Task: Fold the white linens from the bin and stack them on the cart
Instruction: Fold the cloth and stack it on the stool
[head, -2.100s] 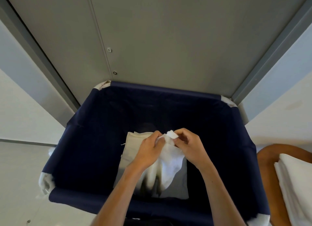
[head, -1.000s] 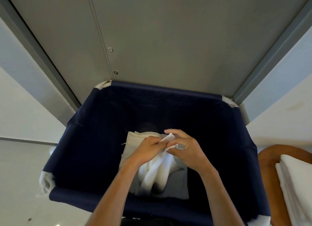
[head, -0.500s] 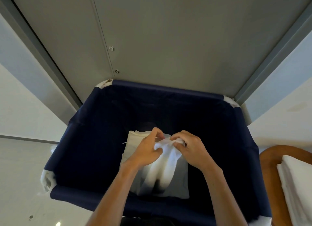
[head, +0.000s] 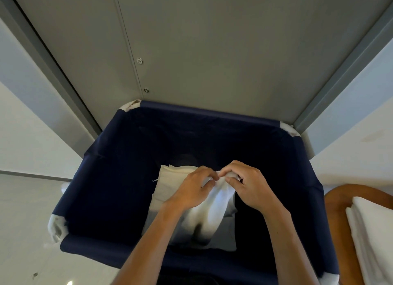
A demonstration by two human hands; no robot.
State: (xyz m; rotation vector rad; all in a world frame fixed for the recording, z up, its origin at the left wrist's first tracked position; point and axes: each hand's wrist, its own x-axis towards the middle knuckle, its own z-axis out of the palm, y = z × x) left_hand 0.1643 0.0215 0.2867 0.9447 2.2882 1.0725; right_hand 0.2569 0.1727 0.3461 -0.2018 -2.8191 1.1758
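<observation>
A broad grey panelled wall (head: 212,50) with a vertical seam and two small round fasteners is filling the upper half of the view. A deep navy-blue fabric bin (head: 119,178) with white corner pieces is standing right against its foot. At the right edge, the brown round-edged top of a cart (head: 336,221) is showing just beside the bin. It is carrying a stack of folded white linens (head: 374,231), which the edge of the view is cutting off.

Down on the bin's floor, a flat, pale cream folded linen (head: 170,178) is lying partly under the person's forearms. Above it, a crumpled white linen cloth (head: 214,208) is hanging over the inside of the bin, its lower end drooping toward the flat piece.

The left hand (head: 191,191) is pinching the top edge of this hanging cloth between thumb and curled fingers. The right hand (head: 251,186) is gripping the same bunched edge just beside it, fingers bent, so that the fingertips of both hands are almost meeting at the cloth's top.
</observation>
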